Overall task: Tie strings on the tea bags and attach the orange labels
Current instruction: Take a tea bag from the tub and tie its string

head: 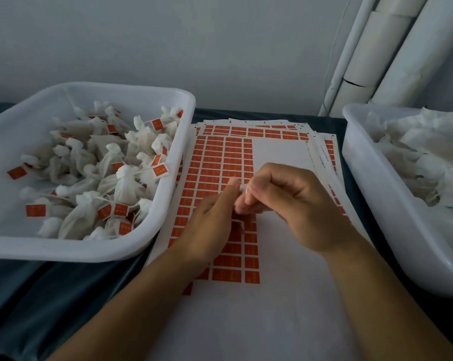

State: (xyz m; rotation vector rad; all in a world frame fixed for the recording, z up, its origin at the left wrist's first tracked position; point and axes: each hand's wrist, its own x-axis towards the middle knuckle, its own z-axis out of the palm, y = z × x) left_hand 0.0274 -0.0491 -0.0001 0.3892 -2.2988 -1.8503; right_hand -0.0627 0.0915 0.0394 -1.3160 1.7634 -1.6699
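Your left hand [207,217] & right hand [285,201] pinch sth small & white, prob. a string, above the label sheet [220,162] btwn both tubs, so keep fingertips tight & peel one orange label cleanly w/o creasing.

Your two forearms converge at centre, your left hand [209,217] and right hand [285,201] meeting fingertip to fingertip, fingers curled, seemingly pinching something small and blurred between them.

Label sheets [280,157] lie open between left tub [168,162] and right tub [355,157].
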